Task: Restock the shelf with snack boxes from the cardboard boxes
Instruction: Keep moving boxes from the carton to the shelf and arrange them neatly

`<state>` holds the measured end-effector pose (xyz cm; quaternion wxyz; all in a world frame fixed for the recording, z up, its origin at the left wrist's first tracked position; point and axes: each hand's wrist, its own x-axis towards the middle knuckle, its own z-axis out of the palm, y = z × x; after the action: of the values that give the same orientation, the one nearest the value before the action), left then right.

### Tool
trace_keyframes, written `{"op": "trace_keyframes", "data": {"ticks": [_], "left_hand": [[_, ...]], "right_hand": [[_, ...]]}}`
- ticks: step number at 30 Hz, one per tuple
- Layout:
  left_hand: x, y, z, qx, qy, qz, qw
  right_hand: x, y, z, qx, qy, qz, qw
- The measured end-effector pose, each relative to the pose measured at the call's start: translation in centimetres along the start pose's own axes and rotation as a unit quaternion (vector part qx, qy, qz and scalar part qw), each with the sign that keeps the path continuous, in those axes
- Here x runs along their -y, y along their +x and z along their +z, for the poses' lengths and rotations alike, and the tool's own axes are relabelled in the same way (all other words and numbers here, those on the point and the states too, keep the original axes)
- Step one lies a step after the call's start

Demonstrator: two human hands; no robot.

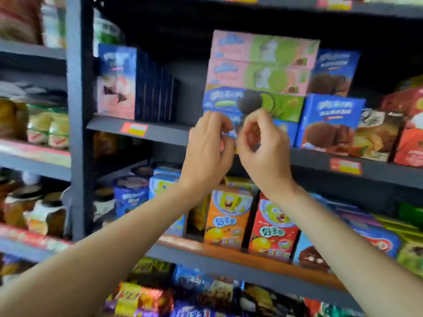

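From the head camera, both bare arms reach up to the middle board of a dark shelf [160, 136]. The left hand [207, 147] and the right hand [263, 145] sit close together in front of a stack of snack boxes, fingers curled. They hide most of the lowest box in the stack, a blue box [285, 130] standing on the board; the blur makes it hard to tell whether the curled fingers truly pinch its edge or only hover at it, so the grip cannot be told for either hand. Above it lies a blue-green box [283, 106] showing a dark cookie, and on that two pink-green boxes [263, 62] lie flat, one on the other. Just right of the stack stands a blue cake box [332, 122], with another behind and above it. At the left end of the same board a row of dark blue boxes [137, 85] stands upright, with a bare gap between them and the stack. On the board below stand an orange carton [229, 216] and a red carton [272, 227], side by side. A red and yellow price tag [134, 129] sticks to the board's front edge.
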<state>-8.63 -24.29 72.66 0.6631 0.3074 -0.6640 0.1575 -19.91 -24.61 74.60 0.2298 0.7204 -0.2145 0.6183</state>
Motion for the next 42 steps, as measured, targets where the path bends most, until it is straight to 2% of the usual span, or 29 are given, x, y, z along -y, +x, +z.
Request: {"op": "trace_keyframes", "data": {"ticks": [4, 7, 8, 11, 13, 14, 16, 18, 20, 21, 22, 24, 28, 29, 30, 32, 33, 35, 36, 39, 40, 42], "left_hand": [[7.7, -8.6, -11.3, -0.020, 0.099, -0.089, 0.991], [14.2, -19.0, -20.2, 0.011, 0.187, -0.193, 0.963], [17.2, -24.3, -24.4, 0.028, 0.221, -0.246, 0.943], [21.1, -36.6, -31.6, 0.097, 0.270, -0.361, 0.888], [23.7, -45.8, -37.1, 0.146, 0.305, -0.427, 0.839], [24.6, -50.4, -39.5, 0.175, 0.324, -0.456, 0.810], [25.7, -58.7, -43.0, 0.245, 0.333, -0.506, 0.757], [27.3, -66.2, -44.5, 0.317, 0.336, -0.552, 0.694], [29.1, -72.7, -44.7, 0.400, 0.333, -0.591, 0.616], [29.8, -75.8, -44.4, 0.444, 0.327, -0.605, 0.575], [30.6, -78.9, -44.0, 0.474, 0.313, -0.617, 0.544], [31.8, -84.3, -43.0, 0.489, 0.275, -0.639, 0.527], [32.8, -92.1, -41.8, 0.457, 0.240, -0.665, 0.540], [32.6, -93.3, -41.6, 0.451, 0.234, -0.673, 0.538], [32.2, -94.4, -41.7, 0.447, 0.229, -0.678, 0.536], [31.4, -96.0, -42.1, 0.449, 0.222, -0.687, 0.527], [31.1, -96.5, -42.4, 0.452, 0.218, -0.689, 0.523], [30.7, -96.6, -42.8, 0.457, 0.217, -0.690, 0.518], [30.8, -96.3, -42.9, 0.460, 0.217, -0.689, 0.516], [31.9, -94.9, -42.6, 0.477, 0.219, -0.666, 0.530], [32.3, -94.7, -42.6, 0.483, 0.219, -0.658, 0.535], [32.7, -93.8, -42.0, 0.495, 0.211, -0.654, 0.532]], "right_hand": [[9.4, -6.7, 10.3, 0.091, 0.133, -0.013, 0.987], [16.5, -15.0, 18.7, 0.163, 0.209, 0.049, 0.963], [20.0, -19.9, 22.7, 0.200, 0.241, 0.085, 0.946], [25.7, -31.7, 27.9, 0.293, 0.238, 0.167, 0.911], [30.0, -42.2, 31.7, 0.388, 0.235, 0.212, 0.865], [32.0, -47.5, 33.1, 0.452, 0.237, 0.232, 0.828], [35.2, -57.4, 35.2, 0.591, 0.214, 0.267, 0.731], [37.7, -66.2, 36.9, 0.731, 0.133, 0.283, 0.607], [39.5, -73.8, 38.4, 0.821, 0.070, 0.299, 0.481], [40.1, -77.2, 39.1, 0.845, 0.049, 0.309, 0.434], [40.7, -80.4, 40.1, 0.858, 0.027, 0.315, 0.404], [41.0, -85.9, 42.2, 0.867, -0.025, 0.305, 0.392], [39.9, -93.6, 44.8, 0.836, -0.149, 0.322, 0.419], [39.9, -95.1, 44.7, 0.825, -0.168, 0.318, 0.436], [40.0, -96.3, 44.3, 0.809, -0.185, 0.301, 0.469], [40.8, -97.8, 43.6, 0.756, -0.217, 0.236, 0.571], [41.5, -98.0, 43.3, 0.750, -0.215, 0.197, 0.594], [42.6, -98.0, 42.7, 0.786, -0.155, 0.137, 0.583], [42.7, -98.1, 42.6, 0.808, -0.124, 0.125, 0.562], [41.7, -96.9, 43.9, 0.805, -0.113, 0.136, 0.566], [41.5, -96.2, 44.7, 0.811, -0.105, 0.150, 0.556], [41.0, -94.3, 45.5, 0.839, -0.053, 0.182, 0.511]]}}
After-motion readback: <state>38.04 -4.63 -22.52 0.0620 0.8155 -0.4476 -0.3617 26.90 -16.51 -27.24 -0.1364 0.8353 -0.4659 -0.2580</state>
